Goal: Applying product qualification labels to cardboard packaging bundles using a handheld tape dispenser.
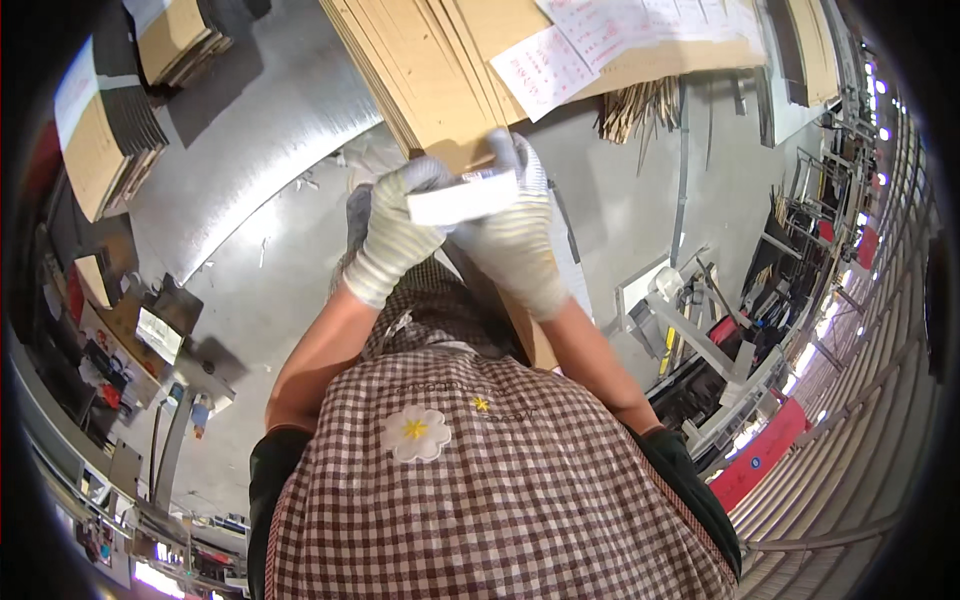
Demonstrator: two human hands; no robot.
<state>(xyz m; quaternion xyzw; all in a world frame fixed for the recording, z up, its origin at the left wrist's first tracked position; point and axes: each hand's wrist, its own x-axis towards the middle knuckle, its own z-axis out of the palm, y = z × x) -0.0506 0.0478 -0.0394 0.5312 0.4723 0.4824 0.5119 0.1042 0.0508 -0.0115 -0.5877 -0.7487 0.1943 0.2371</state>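
Note:
Both my hands wear pale striped knit gloves and meet in front of my checked apron [480,500]. Between them is a small, bright white rectangular object [462,201], too overexposed to tell its kind. My left hand [398,235] is closed on its left end, and my right hand [512,240] is closed round its right end. Just beyond my fingers rises the near end of a stack of flat brown cardboard [425,70]. White sheets with red marks [545,72] lie on the cardboard at the upper right.
More cardboard stacks [95,150] stand at the far left beside a shiny metal surface [255,120]. Thin cardboard strips [640,108] hang under the sheets. Machinery with a white arm [690,320] stands to the right on the grey floor. Shelving and a workbench [135,330] are at the left.

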